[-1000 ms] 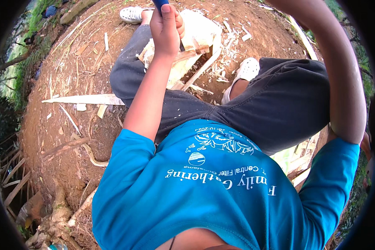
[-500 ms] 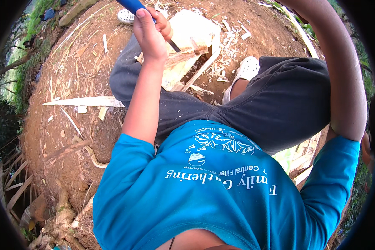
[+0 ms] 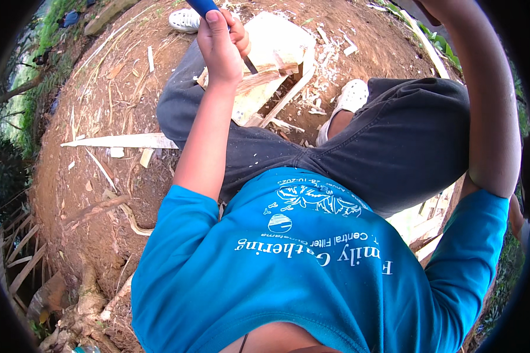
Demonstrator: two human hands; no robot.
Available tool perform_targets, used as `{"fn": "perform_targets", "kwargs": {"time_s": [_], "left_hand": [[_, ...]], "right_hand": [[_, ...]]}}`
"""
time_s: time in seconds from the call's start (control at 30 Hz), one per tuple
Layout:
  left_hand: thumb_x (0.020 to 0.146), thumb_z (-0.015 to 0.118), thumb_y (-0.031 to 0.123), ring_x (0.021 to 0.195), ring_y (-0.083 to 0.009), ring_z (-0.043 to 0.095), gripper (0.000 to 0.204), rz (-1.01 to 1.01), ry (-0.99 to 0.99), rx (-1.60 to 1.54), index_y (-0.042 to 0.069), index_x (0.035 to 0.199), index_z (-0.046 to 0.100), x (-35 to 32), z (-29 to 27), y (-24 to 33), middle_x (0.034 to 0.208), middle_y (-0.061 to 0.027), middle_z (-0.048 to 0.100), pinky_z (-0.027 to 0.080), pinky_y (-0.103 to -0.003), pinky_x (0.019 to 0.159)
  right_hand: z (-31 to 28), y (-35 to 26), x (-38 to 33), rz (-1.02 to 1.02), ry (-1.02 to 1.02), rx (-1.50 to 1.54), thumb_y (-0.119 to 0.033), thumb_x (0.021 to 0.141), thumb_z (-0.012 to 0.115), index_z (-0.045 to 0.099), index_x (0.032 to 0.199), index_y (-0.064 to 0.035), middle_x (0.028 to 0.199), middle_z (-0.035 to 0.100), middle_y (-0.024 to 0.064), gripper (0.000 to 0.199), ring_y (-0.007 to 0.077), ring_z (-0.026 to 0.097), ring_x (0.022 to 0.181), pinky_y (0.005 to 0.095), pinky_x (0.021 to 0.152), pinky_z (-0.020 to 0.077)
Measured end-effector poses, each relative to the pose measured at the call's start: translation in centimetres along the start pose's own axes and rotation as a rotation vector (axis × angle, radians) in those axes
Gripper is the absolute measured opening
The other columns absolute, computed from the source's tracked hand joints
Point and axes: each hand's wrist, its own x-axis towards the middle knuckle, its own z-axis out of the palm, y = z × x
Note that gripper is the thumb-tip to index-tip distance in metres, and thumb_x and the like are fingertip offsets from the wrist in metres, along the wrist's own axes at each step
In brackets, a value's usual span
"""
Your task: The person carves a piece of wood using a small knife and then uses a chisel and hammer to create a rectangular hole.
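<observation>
My left hand (image 3: 225, 50) is wrapped round the blue handle of a chisel (image 3: 251, 65), thumb along the handle. Its dark metal blade slants down to the right, and the tip meets a raised brown piece of wood (image 3: 265, 77) on a pale, roughly hewn wooden block (image 3: 277, 38). The block lies between my legs, close to my left knee. My right arm is lifted high on the right. Only part of my right hand (image 3: 433, 10) shows at the top edge, away from the block; its fingers and anything in them are cut off.
Wood chips (image 3: 321, 65) litter the brown soil around the block. A long pointed sliver of wood (image 3: 121, 141) lies left of my leg. White clogs (image 3: 353, 96) are on my feet. Roots (image 3: 88, 294) and cut stalks lie at the lower left, with plants along the sides.
My left hand and the chisel have shifted slightly to the right, the blade still at the wood. My raised right hand has moved a little to the right along the top edge.
</observation>
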Motion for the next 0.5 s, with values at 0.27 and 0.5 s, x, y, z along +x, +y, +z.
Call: {"fn": "perform_targets", "kwargs": {"time_s": [0.27, 0.5], "left_hand": [[0.103, 0.052, 0.063, 0.047, -0.0041, 0.024, 0.051, 0.011, -0.005, 0.017, 0.012, 0.098, 0.049, 0.2, -0.1, 0.0, 0.061, 0.0056, 0.032, 0.020, -0.025, 0.044], [0.103, 0.052, 0.063, 0.047, -0.0040, 0.024, 0.051, -0.002, -0.005, 0.025, 0.012, 0.098, 0.049, 0.2, 0.0, 0.1, 0.062, 0.0055, 0.032, 0.020, -0.025, 0.044]], "right_hand": [[-1.3, 0.0, 0.4, -0.005, -0.131, 0.073, -0.027, 0.108, 0.055, 0.060, 0.134, -0.0069, 0.060, 0.046, -0.0071, 0.033, 0.0041, 0.033, 0.048, 0.0253, 0.047, 0.0263], [-0.5, 0.1, 0.3, -0.040, -0.044, -0.073, -0.026, 0.108, 0.055, 0.061, 0.133, -0.0062, 0.060, 0.047, -0.0060, 0.033, 0.0044, 0.034, 0.048, 0.0256, 0.047, 0.0273]]}}
